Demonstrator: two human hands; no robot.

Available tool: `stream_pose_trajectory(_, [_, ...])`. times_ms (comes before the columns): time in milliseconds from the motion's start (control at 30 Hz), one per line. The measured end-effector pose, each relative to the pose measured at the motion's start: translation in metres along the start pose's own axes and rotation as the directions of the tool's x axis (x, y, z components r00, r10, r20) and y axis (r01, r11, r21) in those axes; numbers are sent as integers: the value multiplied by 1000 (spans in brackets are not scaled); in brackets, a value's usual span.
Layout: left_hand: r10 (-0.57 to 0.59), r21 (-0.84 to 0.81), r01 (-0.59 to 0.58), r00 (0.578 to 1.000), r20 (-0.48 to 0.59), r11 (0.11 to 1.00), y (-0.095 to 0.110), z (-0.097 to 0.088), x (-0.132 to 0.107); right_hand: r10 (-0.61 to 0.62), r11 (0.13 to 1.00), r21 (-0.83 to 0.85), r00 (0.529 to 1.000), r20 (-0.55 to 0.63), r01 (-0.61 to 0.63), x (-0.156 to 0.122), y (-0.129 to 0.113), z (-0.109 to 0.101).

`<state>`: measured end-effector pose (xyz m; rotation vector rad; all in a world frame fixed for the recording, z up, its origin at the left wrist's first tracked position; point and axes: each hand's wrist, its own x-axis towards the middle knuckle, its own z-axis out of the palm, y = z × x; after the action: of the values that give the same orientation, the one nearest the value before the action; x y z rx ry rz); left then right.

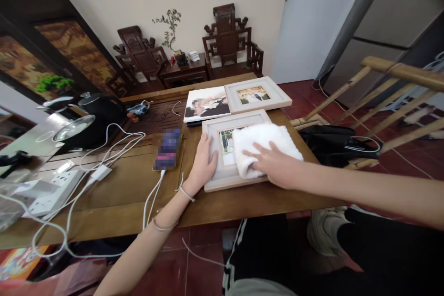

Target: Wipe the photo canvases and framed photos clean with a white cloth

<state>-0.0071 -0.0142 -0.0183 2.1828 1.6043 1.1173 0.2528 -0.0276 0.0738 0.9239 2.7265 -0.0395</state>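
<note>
A light wooden picture frame lies flat near the front edge of the wooden table. My left hand rests on the frame's left side with fingers stretched out flat. A folded white towel lies over the frame's glass. My right hand presses flat on the towel's near side, fingers spread.
Behind lie a second framed photo and an unframed print. A phone on a white cable sits left of the frame. Power strips, cables and kettles fill the left. A black bag and bamboo chair stand right.
</note>
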Motion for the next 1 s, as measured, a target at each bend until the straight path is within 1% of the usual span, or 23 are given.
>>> stream_pose_trajectory(100, [-67, -51, 65, 997, -34, 997, -4, 3, -1, -70, 990, 123, 998, 2, 69, -26, -17, 3])
stream_pose_trajectory(200, [-151, -147, 144, 988, -38, 979, -6, 3, 1, -113, 960, 257, 994, 4, 108, -44, -19, 5])
stream_pose_trajectory(267, [-258, -252, 242, 966, -31, 937, -4, 1, 3, -116, 949, 297, 993, 4, 109, -51, -18, 7])
stream_pose_trajectory(300, [-326, -316, 305, 945, -16, 898, -2, -1, 4, -114, 948, 301, 993, 2, 108, -54, -18, 9])
stream_pose_trajectory(367, [-463, -455, 434, 885, 54, 778, 4, -7, 5, -118, 947, 301, 993, -13, 116, -57, -18, 12])
stream_pose_trajectory(433, [-547, -564, 540, 818, 177, 625, 12, -14, 5, -126, 945, 299, 991, -48, 135, -58, -16, 14])
stream_pose_trajectory(500, [-604, -609, 640, 735, 308, 468, 23, -21, 4, -118, 948, 287, 988, -95, 141, -59, -10, 17])
stream_pose_trajectory(533, [-617, -620, 665, 708, 344, 417, 28, -23, 2, -106, 951, 276, 986, -126, 138, -59, -5, 18])
stream_pose_trajectory(600, [-644, -642, 672, 683, 345, 369, 40, -26, -1, -74, 961, 246, 976, -205, 124, -59, 11, 22])
stream_pose_trajectory(700, [-675, -704, 627, 680, 286, 333, 55, -28, -9, -4, 981, 183, 941, -339, 70, -64, 45, 32])
stream_pose_trajectory(767, [-702, -724, 610, 667, 250, 322, 61, -34, -15, 60, 988, 157, 915, -400, 4, -71, 72, 41])
stream_pose_trajectory(800, [-725, -722, 618, 646, 240, 312, 62, -39, -18, 98, 987, 155, 904, -417, -35, -77, 85, 45])
stream_pose_trajectory(833, [-742, -713, 639, 620, 255, 290, 63, -46, -21, 132, 985, 159, 896, -425, -70, -82, 97, 49])
stream_pose_trajectory(900, [-766, -695, 679, 570, 297, 236, 65, -64, -23, 171, 979, 171, 897, -408, -108, -93, 115, 58])
stream_pose_trajectory(967, [-809, -685, 711, 493, 322, 160, 68, -85, -20, 152, 979, 187, 915, -374, -86, -99, 119, 65])
stream_pose_trajectory(1000, [-839, -684, 717, 447, 310, 130, 72, -95, -17, 127, 977, 206, 926, -356, -55, -100, 116, 67])
